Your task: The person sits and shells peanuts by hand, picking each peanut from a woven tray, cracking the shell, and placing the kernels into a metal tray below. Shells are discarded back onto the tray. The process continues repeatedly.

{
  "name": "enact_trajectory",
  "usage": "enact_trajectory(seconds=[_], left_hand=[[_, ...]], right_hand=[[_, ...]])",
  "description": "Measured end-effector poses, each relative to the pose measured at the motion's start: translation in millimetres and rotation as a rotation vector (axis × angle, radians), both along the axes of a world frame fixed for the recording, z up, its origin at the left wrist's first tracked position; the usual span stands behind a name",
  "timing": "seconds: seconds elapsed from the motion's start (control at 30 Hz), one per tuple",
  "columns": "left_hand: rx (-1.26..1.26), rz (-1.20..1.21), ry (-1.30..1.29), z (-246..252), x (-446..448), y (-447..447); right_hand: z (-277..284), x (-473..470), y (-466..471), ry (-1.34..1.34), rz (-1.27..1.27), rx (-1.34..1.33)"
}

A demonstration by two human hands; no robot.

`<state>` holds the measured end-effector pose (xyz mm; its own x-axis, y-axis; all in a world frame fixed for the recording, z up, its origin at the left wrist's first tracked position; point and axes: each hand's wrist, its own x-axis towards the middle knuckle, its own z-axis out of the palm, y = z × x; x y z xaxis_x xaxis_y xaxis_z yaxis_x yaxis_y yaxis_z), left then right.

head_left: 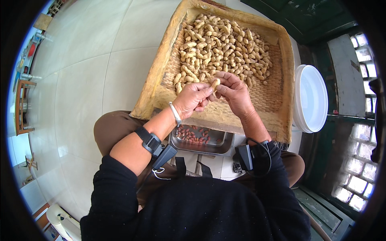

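Between the fingertips of both hands is one unshelled peanut [216, 84], held above the near part of a woven basket tray [276, 90]. My left hand [193, 98] grips it from the left, thumb on top. From the right, my right hand [233, 90] pinches the same pod with thumb and fingers. A large heap of unshelled peanuts [223, 48] covers the far and middle part of the tray. Below its near edge sits a rectangular metal pan [217, 149] with shelled red-skinned peanut kernels [193, 135] in it, partly hidden beneath the tray.
A white plastic bucket [312, 98] stands right of the tray. My knees [113, 129] flank the pan. Pale floor tiles [81, 81] spread to the left, with a wooden stool [22, 107] at the far edge. A dark green door [301, 18] is at the upper right.
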<state>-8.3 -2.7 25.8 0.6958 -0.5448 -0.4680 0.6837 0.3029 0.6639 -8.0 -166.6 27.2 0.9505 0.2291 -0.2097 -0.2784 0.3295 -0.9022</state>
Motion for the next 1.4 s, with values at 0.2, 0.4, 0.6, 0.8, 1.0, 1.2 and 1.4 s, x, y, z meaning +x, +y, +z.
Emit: enact_trajectory(seconds=[0.2, 0.4, 0.6, 0.8, 1.0, 1.2, 1.4], left_hand=[[0.129, 0.061, -0.149, 6.4, 1.1, -4.5], [0.245, 0.027, -0.281, 15.2, 0.2, -7.3], [0.37, 0.07, -0.367, 17.9, -2.1, -10.9], [0.156, 0.157, -0.155, 12.2, -2.4, -8.9], [-0.028, 0.127, -0.058, 10.0, -0.5, -9.0], [-0.261, -0.124, 0.154, 6.9, 5.7, -1.9], [-0.267, -0.044, 0.27, 0.4, 4.2, -5.0]], right_hand=[[-2.0, -7.8, 12.6, -0.073, -0.095, -0.172], [3.5, -5.4, 14.4, -0.131, -0.073, -0.233], [1.7, -8.0, 18.8, -0.161, -0.096, -0.286], [-7.7, -10.6, 22.3, 0.002, -0.204, -0.04], [-6.1, -6.7, 14.4, 0.19, -0.279, 0.218], [1.9, 6.4, -8.9, 0.213, 0.184, 0.273], [20.5, -0.7, -1.0, -0.008, 0.029, -0.331]])
